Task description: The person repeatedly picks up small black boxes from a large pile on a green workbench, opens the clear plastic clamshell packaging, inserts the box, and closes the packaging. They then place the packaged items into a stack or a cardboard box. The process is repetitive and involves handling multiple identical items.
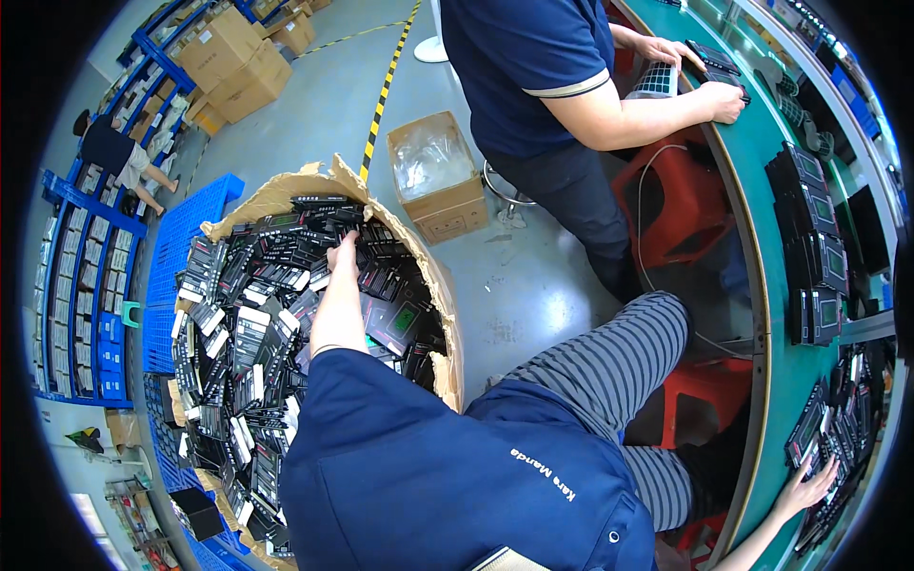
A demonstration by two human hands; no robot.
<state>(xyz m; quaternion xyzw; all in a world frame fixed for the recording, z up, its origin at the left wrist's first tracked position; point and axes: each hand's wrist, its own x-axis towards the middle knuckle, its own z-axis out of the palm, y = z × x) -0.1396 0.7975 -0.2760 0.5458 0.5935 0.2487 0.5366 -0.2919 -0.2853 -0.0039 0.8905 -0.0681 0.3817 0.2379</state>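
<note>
My left arm reaches down into a large torn cardboard bin [446, 309] heaped with flat black boxes [249, 328]. At the bin's far side, my left hand [343, 250] is closed at the edge of a black box [335, 221]; its fingertips are partly hidden. Over on the right, my right hand [807, 488] rests with spread fingers against a loose pile of similar black boxes [838, 428] on the green bench [762, 509]. It is not wrapped around any of them.
Neat stacks of black boxes [817, 247] stand farther along the bench. A co-worker [533, 86] handles a dark item there. Red stools [671, 205] sit under the bench edge. An open carton [440, 205] stands on the floor; a blue pallet [164, 285] lies beside the bin.
</note>
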